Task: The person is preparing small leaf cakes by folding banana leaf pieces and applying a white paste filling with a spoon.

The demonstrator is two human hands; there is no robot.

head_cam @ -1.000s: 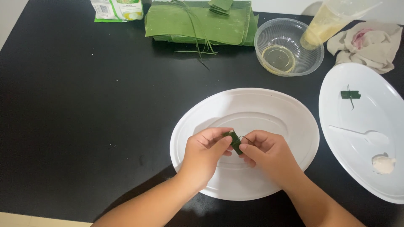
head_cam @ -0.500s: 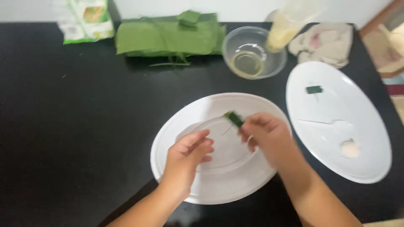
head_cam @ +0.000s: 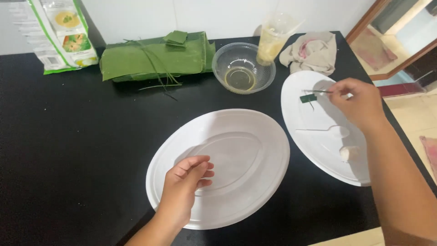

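Head view: right hand [head_cam: 359, 102] over the far plate [head_cam: 318, 150], fingertips pinched on a thin strip beside the leaf parcel [head_cam: 308, 98] lying there — looks like the set-down step. Left hand [head_cam: 184, 191] loosely curled, empty, on the near plate [head_cam: 236, 136]. Next needs a clean let-go of the strip

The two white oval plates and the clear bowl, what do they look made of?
The near oval plate and the far oval plate look like thin matte white plastic or foam, judging by their soft moulded rims. The clear bowl seems thin glossy plastic: see-through, with bright glints.
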